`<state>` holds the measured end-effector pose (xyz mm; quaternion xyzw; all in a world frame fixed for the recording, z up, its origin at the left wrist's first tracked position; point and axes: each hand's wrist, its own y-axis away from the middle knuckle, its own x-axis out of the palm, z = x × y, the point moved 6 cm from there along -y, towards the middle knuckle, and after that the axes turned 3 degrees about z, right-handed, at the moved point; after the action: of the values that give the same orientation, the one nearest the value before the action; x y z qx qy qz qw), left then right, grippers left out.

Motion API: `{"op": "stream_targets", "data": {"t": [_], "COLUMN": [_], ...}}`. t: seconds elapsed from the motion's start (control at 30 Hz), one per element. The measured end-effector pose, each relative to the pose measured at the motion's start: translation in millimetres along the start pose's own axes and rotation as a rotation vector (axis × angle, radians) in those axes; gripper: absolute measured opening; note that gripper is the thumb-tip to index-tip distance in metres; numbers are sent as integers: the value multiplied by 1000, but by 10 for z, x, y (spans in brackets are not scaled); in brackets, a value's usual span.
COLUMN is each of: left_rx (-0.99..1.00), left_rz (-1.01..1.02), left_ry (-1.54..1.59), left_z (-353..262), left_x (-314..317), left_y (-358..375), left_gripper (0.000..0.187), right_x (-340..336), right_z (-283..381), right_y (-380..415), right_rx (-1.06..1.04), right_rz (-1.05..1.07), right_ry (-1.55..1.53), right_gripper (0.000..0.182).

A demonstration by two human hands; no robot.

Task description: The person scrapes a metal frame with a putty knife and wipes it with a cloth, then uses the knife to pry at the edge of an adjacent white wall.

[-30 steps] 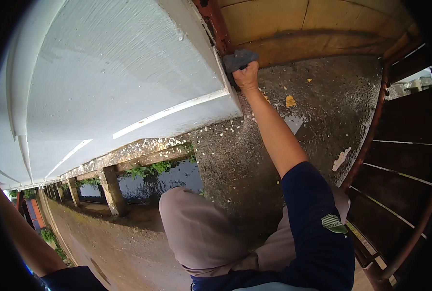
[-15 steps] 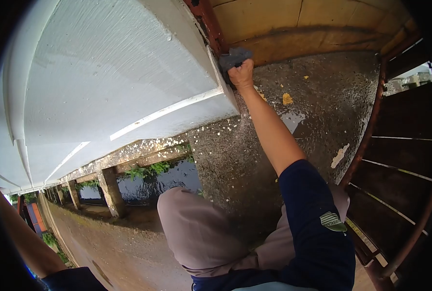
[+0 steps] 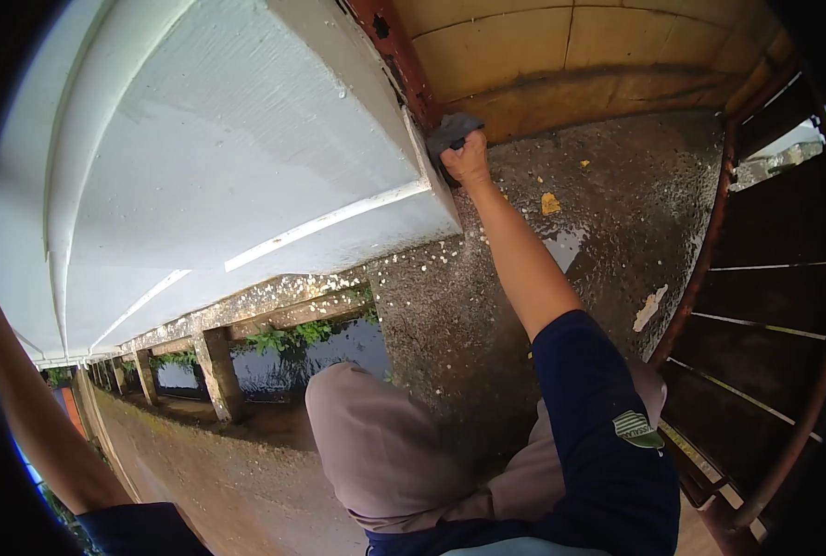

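Down by the rusty red post [image 3: 411, 82], right hand [image 3: 470, 160] is gripping a grey rag [image 3: 454, 131]; can't tell left hand's grip.

A dark grey cloth [image 3: 454, 130], matte and apparently soft, is bunched and creased in the grip of the right hand [image 3: 469, 161], with part of it spreading out loosely past the fingers. It lies at the foot of a reddish-brown post [image 3: 396, 60], in the narrow corner where the end of the white wall [image 3: 237, 139], the yellowish-brown panel [image 3: 617, 42] and the rough, wet grey floor [image 3: 617, 176] come close together; whether it presses on the post is too small to tell.
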<state>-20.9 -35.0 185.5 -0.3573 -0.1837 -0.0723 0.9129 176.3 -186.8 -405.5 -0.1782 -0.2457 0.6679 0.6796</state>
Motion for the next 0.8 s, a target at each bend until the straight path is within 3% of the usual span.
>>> {"op": "stream_targets", "data": {"t": [0.03,0.1,0.2,0.27,0.3,0.33,0.37,0.43,0.47,0.5,0.53,0.6,0.7,0.8], "left_rx": [24,39,-244,-328,-276,-323,-176,-36,57,216,273,208,221,177], "left_rz": [11,98,485,385,373,332,351,519,718,688,660,642,555,480], "left_ry": [-22,-90,-299,-173,-98,141,336,596,639,672,680,713,575,478], "left_z": [85,307,816,798,760,246,-91,-983,-1410,-1718,-1886,-1907,-1892,-1924], "left_x": [21,157,270,211,189,-62,-186,-544,-695,-802,-839,-755,-690,-658], "left_y": [-43,-65,55,158,156,32,30,117,160,263,383,557,795,932], "left_gripper": [31,31,47,59,58,45,29,40,45,49,48,44,36,33], "right_x": [7,-7,-25,30,68,117,154,185,160,138,151,232,109,-6], "right_z": [1,40,266,317,339,362,378,402,415,408,285,-118,178,312], "right_y": [-16,-32,-34,-10,-14,-6,-38,-61,-85,-80,-63,30,19,34], "right_rx": [-4,223,108,189,229,234,236,281,315,350,325,287,447,95], "right_rz": [15,99,-41,0,22,70,114,191,227,268,258,233,222,36], "right_ry": [6,95,566,565,564,550,539,520,517,514,523,534,571,492], "right_gripper": [22,22,22,24,25,24,24,22,20,19,18,17,20,19]}}
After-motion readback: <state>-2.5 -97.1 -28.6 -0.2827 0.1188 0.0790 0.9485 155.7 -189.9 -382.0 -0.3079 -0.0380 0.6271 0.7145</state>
